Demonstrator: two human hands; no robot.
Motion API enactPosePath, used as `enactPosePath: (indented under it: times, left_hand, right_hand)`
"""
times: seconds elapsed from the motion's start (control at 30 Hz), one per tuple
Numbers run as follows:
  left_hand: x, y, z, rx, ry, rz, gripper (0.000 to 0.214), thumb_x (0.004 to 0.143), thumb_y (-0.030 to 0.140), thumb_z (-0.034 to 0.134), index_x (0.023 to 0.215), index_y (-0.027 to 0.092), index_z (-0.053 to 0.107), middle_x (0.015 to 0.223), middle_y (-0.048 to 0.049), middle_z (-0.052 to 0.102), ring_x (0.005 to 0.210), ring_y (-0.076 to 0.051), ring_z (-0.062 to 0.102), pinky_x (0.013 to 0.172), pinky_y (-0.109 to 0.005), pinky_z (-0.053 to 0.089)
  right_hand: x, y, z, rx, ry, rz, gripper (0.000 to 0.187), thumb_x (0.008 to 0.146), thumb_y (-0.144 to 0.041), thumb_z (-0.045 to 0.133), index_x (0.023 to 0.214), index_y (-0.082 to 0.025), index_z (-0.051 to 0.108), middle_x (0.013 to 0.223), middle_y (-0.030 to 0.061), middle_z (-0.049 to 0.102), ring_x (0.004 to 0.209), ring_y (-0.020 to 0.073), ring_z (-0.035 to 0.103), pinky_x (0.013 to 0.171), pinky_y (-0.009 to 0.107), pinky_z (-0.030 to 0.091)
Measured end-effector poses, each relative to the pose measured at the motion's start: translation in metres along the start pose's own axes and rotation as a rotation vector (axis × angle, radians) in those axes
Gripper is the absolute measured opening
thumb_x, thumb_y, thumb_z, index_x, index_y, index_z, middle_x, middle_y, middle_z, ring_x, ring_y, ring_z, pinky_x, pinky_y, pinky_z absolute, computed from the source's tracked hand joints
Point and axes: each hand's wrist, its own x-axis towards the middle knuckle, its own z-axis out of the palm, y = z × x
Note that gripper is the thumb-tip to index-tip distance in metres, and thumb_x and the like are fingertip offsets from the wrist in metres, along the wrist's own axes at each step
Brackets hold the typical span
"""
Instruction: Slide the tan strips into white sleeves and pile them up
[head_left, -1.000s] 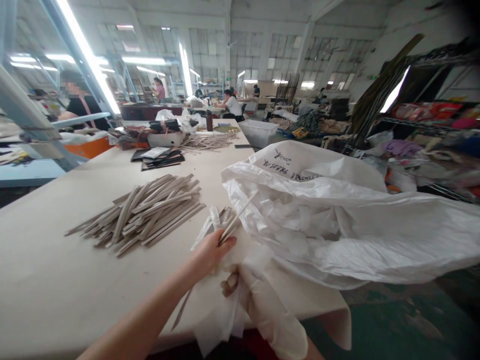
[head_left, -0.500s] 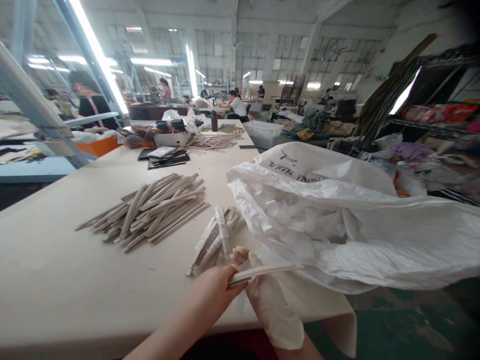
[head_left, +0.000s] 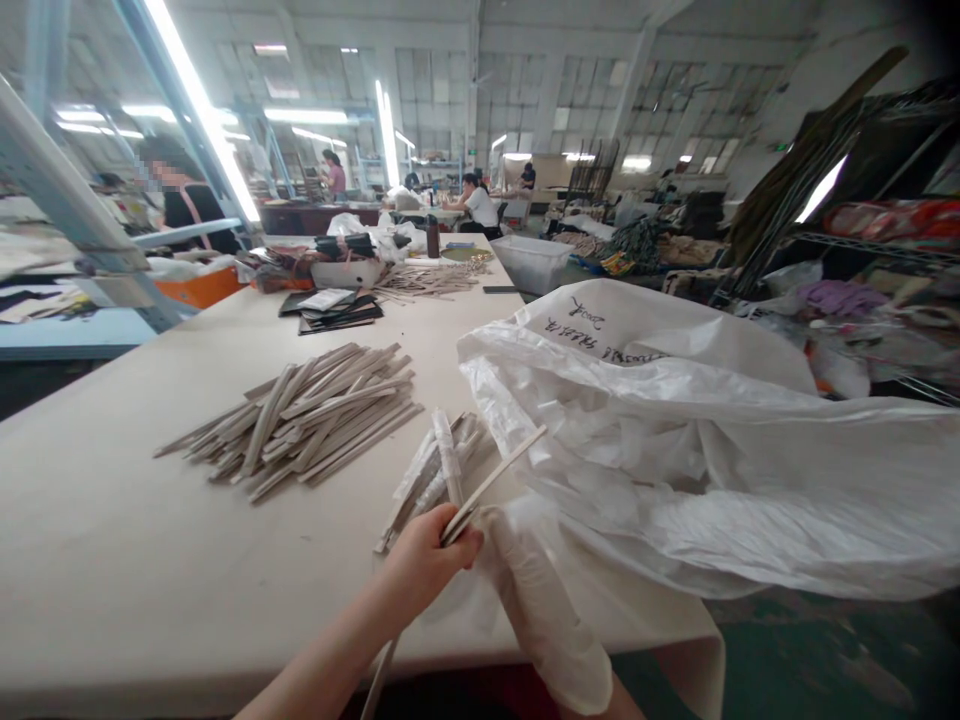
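My left hand (head_left: 431,560), bare, is closed around a few thin beige strips (head_left: 510,465). Their upper ends point up and right, and a strip's tail hangs below the wrist past the table edge. Against its right side is my right hand (head_left: 525,590) in a pale glove; its fingers are blurred and partly hidden behind the left, so I cannot make out their grip. Just beyond both hands lies a small pile of strips in clear plastic wrapping (head_left: 448,455). Farther left is a larger heap of loose beige strips (head_left: 315,415).
A big white plastic sack (head_left: 735,500) with handwriting on it gapes at the table's right side. Black flat pieces (head_left: 337,312) and more strips (head_left: 424,282) lie farther back on the table (head_left: 150,560). A grey metal post (head_left: 82,200) rises at the left. Several people work in the background.
The strips in my left hand have swung from nearly level to slanting up and right. My right hand's fingers have drawn back from the wrapped pile, toward my left hand.
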Motion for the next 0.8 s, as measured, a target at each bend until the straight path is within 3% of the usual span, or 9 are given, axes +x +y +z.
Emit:
enactPosePath:
  times: [0.1,0.2,0.27,0.4,0.53,0.67,0.8]
  left_hand:
    - [-0.004,0.005,-0.005,-0.136,-0.038,-0.016,0.023,0.073,0.041,0.052,0.069,0.018,0.046,0.056,0.0074,0.042,0.044,-0.006,0.029,0.041,-0.019,0.024]
    - [-0.014,0.008,-0.01,-0.297,-0.043,-0.019,0.032,0.079,0.049,0.043,0.073,0.018,0.047,0.062,0.0056,0.045,0.045,-0.005,0.03,0.043,-0.019,0.025]
    - [-0.022,0.008,-0.013,-0.363,-0.055,-0.021,0.031,0.081,0.046,0.041,0.072,0.017,0.047,0.064,0.0045,0.047,0.045,-0.005,0.032,0.044,-0.019,0.027]
    - [-0.03,0.002,-0.011,-0.454,-0.06,-0.025,0.017,0.076,0.033,0.052,0.075,0.017,0.047,0.058,0.0071,0.046,0.043,-0.003,0.033,0.043,-0.017,0.025]
    - [-0.025,-0.004,-0.005,-0.344,-0.004,0.014,0.012,0.073,0.027,0.052,0.077,0.017,0.047,0.058,0.006,0.052,0.04,-0.004,0.039,0.04,-0.017,0.027]
    - [-0.02,-0.008,-0.002,-0.179,0.028,0.066,0.01,0.073,0.026,0.051,0.078,0.017,0.052,0.062,0.0039,0.056,0.045,-0.006,0.045,0.044,-0.018,0.035]
    - [-0.019,-0.014,0.0,0.006,0.061,0.066,0.017,0.073,0.028,0.052,0.086,0.018,0.056,0.065,0.0029,0.059,0.051,-0.01,0.05,0.047,-0.02,0.039]
  right_hand:
    - [-0.003,-0.006,0.006,-0.006,0.047,0.006,0.022,0.062,-0.036,0.071,0.065,-0.017,0.061,0.06,-0.0023,0.058,0.055,0.0095,0.049,0.053,0.023,0.04]
    - [-0.003,-0.018,0.01,0.047,0.142,0.029,0.031,0.058,-0.036,0.074,0.054,-0.016,0.052,0.047,-0.0066,0.045,0.042,0.0052,0.036,0.041,0.02,0.03]
    - [-0.001,-0.026,0.011,0.098,0.152,0.012,0.035,0.056,-0.035,0.076,0.052,-0.016,0.047,0.045,-0.0083,0.04,0.039,0.0033,0.029,0.039,0.019,0.025]
    - [0.002,-0.034,0.013,0.119,0.072,-0.052,0.028,0.06,-0.032,0.074,0.06,-0.015,0.052,0.054,-0.0069,0.046,0.04,0.0018,0.026,0.04,0.019,0.024]
    - [0.005,-0.029,0.014,0.068,0.082,-0.076,0.029,0.061,-0.035,0.072,0.059,-0.016,0.051,0.052,-0.007,0.044,0.041,0.0034,0.028,0.041,0.02,0.025]
    - [0.009,-0.02,0.007,-0.121,0.176,-0.134,0.032,0.064,-0.039,0.069,0.052,-0.018,0.048,0.045,-0.0074,0.037,0.041,0.0063,0.029,0.041,0.022,0.023]
    - [0.009,-0.016,0.002,-0.265,0.158,-0.249,0.021,0.066,-0.039,0.067,0.062,-0.019,0.06,0.051,-0.0042,0.046,0.05,0.0103,0.039,0.049,0.025,0.03]
